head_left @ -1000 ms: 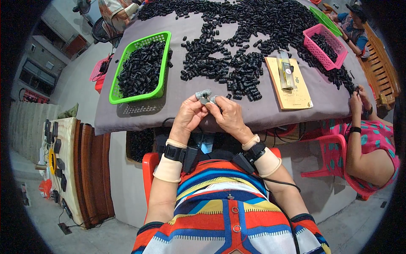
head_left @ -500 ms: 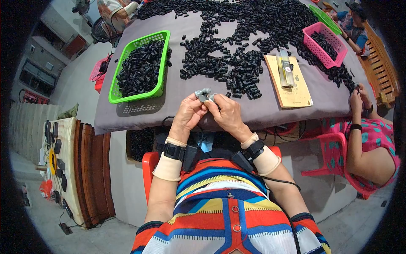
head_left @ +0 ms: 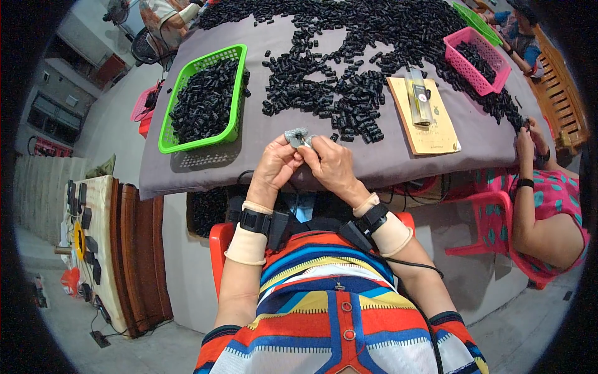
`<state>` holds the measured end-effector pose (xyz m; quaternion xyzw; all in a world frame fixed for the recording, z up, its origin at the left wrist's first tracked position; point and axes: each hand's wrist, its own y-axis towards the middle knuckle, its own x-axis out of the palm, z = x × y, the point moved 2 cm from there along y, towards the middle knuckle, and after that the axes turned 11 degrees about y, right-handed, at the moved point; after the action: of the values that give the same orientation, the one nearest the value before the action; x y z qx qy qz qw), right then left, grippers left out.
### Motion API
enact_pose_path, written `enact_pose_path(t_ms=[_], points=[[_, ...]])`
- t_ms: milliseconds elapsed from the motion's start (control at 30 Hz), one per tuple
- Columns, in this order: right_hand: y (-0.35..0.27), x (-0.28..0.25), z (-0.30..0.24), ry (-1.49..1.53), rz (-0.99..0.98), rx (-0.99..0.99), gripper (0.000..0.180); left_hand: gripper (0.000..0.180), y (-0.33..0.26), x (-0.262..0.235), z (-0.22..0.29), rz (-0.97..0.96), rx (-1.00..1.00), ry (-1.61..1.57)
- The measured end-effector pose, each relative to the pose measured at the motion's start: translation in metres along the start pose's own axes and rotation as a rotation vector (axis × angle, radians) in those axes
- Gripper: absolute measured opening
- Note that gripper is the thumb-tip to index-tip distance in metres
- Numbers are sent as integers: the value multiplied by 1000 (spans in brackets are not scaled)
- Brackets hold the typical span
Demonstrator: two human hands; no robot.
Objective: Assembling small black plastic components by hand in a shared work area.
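Both hands meet just over the near edge of the cloth-covered table. My left hand (head_left: 277,165) is closed in a pinch, with grey wrapping (head_left: 293,135) around its fingertips. My right hand (head_left: 335,165) pinches right beside it, its fingertips also partly grey. Between them shows a small black part (head_left: 302,137), mostly hidden by the fingers, so its exact shape cannot be made out. Just beyond the hands lies a heap of short black cylindrical parts (head_left: 355,106), spreading to the far side of the table.
A green basket (head_left: 240,93) of black parts stands to the left. On the right are a yellow booklet (head_left: 436,140) with a clear packet (head_left: 418,100) on it, and a pink basket (head_left: 458,62). A co-worker's hands (head_left: 529,140) handle parts at the right edge.
My hands stay together at nearly the same spot, with a slight shift of the fingertips. The black part shows a little more between them.
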<state>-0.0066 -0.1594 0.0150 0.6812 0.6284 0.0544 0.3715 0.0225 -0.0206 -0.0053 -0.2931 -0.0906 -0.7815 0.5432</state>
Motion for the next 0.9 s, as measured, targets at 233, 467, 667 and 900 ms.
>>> enact_pose_path(t_ms=[233, 467, 667, 900], points=[[0, 0, -1, 7, 5, 8, 24, 17, 0, -1, 1, -22, -16, -14], [1, 0, 1, 45, 25, 1, 23, 18, -2, -2, 1, -70, -15, -18], [-1, -2, 4, 33, -22, -13, 23, 19, 0, -1, -1, -25, -17, -19], [0, -2, 3, 39, -24, -9, 23, 19, -1, -1, 0, -27, -9, -18]])
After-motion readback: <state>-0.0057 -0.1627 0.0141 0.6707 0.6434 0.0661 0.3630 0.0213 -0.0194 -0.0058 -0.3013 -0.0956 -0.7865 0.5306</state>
